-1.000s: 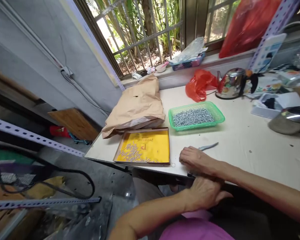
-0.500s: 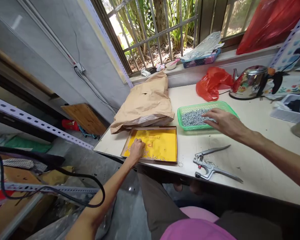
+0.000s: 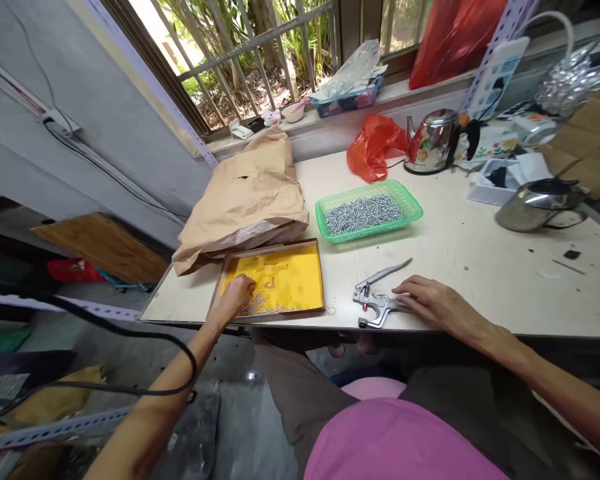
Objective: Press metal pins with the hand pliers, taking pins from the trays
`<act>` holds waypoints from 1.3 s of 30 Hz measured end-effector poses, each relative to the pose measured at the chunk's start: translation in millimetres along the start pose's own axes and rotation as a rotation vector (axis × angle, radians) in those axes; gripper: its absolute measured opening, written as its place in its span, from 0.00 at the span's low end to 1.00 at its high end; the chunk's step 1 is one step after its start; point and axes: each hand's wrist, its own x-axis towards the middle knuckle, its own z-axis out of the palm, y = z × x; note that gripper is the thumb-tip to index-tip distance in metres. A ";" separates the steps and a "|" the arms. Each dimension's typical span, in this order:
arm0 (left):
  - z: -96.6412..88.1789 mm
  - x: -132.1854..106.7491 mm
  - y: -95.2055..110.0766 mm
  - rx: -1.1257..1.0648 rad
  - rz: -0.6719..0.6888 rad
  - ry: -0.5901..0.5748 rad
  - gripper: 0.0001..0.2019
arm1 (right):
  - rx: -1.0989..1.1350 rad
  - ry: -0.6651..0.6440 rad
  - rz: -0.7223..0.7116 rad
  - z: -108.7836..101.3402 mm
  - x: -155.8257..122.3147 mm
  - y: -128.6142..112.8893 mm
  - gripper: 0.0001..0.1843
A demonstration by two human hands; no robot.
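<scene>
My left hand [image 3: 237, 295] is at the left part of a shallow box [image 3: 321, 280] with a yellow bottom. Its fingers are pinched together among small metal pieces [image 3: 260, 305], and what they hold is hidden. My right hand [image 3: 433, 303] has its fingers and thumb around the lower handle of silver snap-fastener pliers [image 3: 380, 308]. These pliers lie on the table right of the box, jaws toward the box, with a spring between the handles. Behind them stands a green plastic basket [image 3: 410, 200] holding many small silver metal pieces [image 3: 365, 215].
A large brown paper bag [image 3: 247, 193] lies behind the box. Toward the back are a red plastic bag [image 3: 375, 148], a metal kettle [image 3: 433, 143] and a white box [image 3: 493, 183]. A steel pot [image 3: 535, 207] stands at the right. The table's front edge [image 3: 340, 328] runs close to me.
My right hand has moved from the green basket down to the pliers' handle. My left hand stays in the yellow-bottomed box. The view has shifted to the right.
</scene>
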 end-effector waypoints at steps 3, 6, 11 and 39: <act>-6.3 0.1 3.7 0.183 0.050 -0.087 0.10 | 0.056 0.013 0.052 9.2 -16.9 5.2 0.18; -13.8 -0.9 11.4 0.223 0.019 -0.065 0.09 | 0.097 0.034 0.077 15.8 -24.8 6.1 0.17; -16.1 -15.1 60.9 -0.075 0.015 0.066 0.06 | 0.062 0.042 0.072 15.1 -23.5 -1.6 0.17; 81.4 -75.6 218.5 -0.811 -0.168 -0.486 0.10 | -0.200 0.043 0.074 22.1 -15.5 -0.9 0.10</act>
